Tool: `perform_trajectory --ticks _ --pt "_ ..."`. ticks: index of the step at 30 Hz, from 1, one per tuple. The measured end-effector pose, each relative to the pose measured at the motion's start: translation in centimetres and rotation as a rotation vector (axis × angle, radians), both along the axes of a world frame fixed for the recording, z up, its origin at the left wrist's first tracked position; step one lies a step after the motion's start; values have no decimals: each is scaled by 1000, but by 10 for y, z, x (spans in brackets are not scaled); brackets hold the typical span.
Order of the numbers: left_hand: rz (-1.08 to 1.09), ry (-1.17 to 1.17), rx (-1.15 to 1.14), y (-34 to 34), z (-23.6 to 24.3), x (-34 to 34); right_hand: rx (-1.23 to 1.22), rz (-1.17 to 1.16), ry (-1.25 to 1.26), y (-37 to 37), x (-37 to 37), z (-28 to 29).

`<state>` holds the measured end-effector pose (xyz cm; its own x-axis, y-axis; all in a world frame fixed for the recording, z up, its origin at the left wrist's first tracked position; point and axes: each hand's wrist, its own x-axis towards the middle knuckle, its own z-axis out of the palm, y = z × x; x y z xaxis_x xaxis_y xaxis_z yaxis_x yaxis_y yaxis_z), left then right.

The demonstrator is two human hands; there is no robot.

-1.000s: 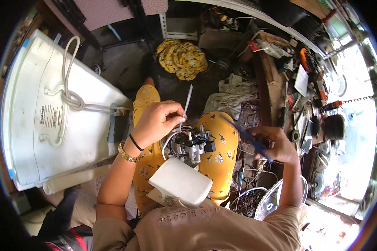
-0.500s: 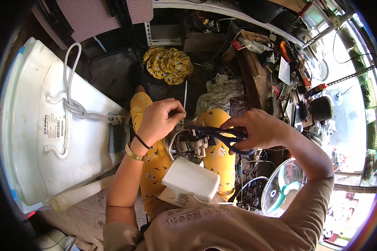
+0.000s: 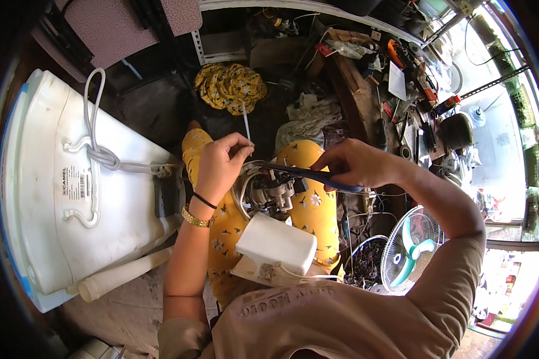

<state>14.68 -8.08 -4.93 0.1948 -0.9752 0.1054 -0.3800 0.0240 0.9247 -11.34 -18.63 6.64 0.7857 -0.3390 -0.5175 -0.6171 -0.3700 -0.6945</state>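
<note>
Scissors (image 3: 308,173), gripped in right hand (image 3: 358,164), now reach over the motor (image 3: 270,195), no longer off rightward; left hand (image 3: 218,163) pinches white strip (image 3: 246,123), apparently a cutting step.

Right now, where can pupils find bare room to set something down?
Floor looks bare between the cream tube and left forearm; dim floor between white cooler and yellow cloth seems open. Crowded: the bench, and around the metal mechanism.

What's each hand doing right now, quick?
Left hand: closed, pinching a thin white strip.
Right hand: closed, holding dark blue scissors.
</note>
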Motion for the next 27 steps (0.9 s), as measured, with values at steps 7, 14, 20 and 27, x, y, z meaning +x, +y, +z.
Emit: perform_trajectory --ticks 7,14,20,27 --pt "156 23 192 63 -6 -4 -28 -399 -171 -5 -55 -17" --pt "147 401 336 90 -9 -21 -514 -932 95 -13 -142 -239" --pt "166 541 314 103 -48 -36 -529 -1092 231 1 -138 -362" --pt "151 314 350 101 -42 -41 -465 -1121 229 -1 -141 -408"
